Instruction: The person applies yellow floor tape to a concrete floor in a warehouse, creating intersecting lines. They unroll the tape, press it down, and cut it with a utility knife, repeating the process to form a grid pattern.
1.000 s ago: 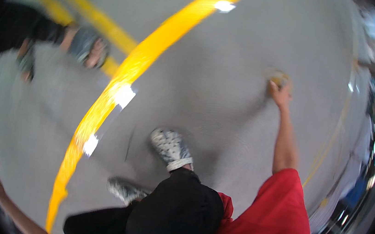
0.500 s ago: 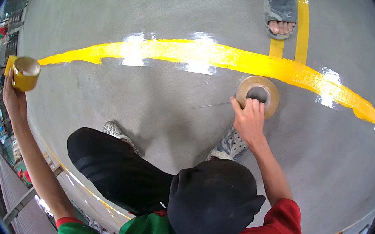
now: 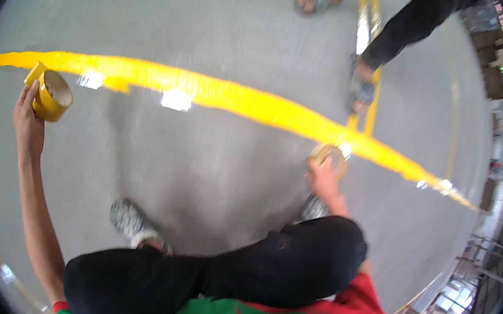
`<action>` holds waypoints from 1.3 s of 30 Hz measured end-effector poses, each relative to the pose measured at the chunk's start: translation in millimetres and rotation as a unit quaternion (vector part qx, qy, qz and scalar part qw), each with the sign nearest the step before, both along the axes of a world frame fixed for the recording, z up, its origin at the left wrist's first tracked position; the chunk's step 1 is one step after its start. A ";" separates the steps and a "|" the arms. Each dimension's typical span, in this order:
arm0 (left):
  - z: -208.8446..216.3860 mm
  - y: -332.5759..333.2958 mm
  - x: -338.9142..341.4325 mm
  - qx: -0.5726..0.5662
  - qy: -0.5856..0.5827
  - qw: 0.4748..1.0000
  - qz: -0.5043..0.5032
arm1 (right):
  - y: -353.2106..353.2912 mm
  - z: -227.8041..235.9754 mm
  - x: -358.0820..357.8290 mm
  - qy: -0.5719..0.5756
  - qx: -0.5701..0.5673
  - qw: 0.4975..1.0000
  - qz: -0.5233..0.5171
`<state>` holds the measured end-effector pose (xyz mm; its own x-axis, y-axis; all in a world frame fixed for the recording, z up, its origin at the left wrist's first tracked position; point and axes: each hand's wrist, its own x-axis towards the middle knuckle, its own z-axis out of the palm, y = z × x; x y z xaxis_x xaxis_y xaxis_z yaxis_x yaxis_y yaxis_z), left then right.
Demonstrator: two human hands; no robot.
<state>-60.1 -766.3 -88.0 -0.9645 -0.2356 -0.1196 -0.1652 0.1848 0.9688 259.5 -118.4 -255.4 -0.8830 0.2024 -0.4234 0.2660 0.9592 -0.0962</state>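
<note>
At the far left my left hand [image 3: 29, 119] is closed round a yellow cup-shaped thing [image 3: 51, 107] with a pale inside, tilted. A flat yellow piece [image 3: 34, 74] sticks up beside it, under my fingers; its kind I cannot make out. Right of centre, my right hand [image 3: 323, 179] grips a wide tan roll of tape [image 3: 339, 159], somewhat blurred. The roll is close to the lower edge of a broad, shiny yellow stripe [image 3: 227, 95] across the grey floor.
Another person's sandalled foot [image 3: 362, 92] stands just beyond the stripe, by two narrow yellow lines [image 3: 372, 109]. Their other foot [image 3: 314, 0] is farther off to the left. My own shoe [image 3: 128, 218] is on the floor before me. Shelving-like clutter [image 3: 492, 60] lines the right edge.
My view has swung to the right and blurred. Both of the other person's feet now show, where only one did before. Both hands still hold their things.
</note>
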 end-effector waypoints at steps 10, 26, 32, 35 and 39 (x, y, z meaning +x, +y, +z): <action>-74.9 5.7 -18.6 0.103 0.023 0.994 -0.029 | -6.9 -20.9 -54.0 0.070 0.120 0.990 0.007; 12.0 43.7 -90.8 -0.062 -0.003 0.998 0.027 | 28.2 -23.8 -66.8 0.050 -0.039 0.996 -0.059; 31.5 33.7 -139.9 -0.196 -0.055 0.979 0.022 | 39.5 -45.0 -57.3 0.102 0.033 0.994 -0.004; 44.4 28.3 -169.9 -0.322 -0.088 0.942 0.039 | 30.5 -32.1 -61.1 0.081 0.076 0.994 0.023; 36.1 23.4 -194.0 -0.425 -0.064 0.899 0.084 | 15.9 7.9 -80.9 0.071 0.143 0.983 0.095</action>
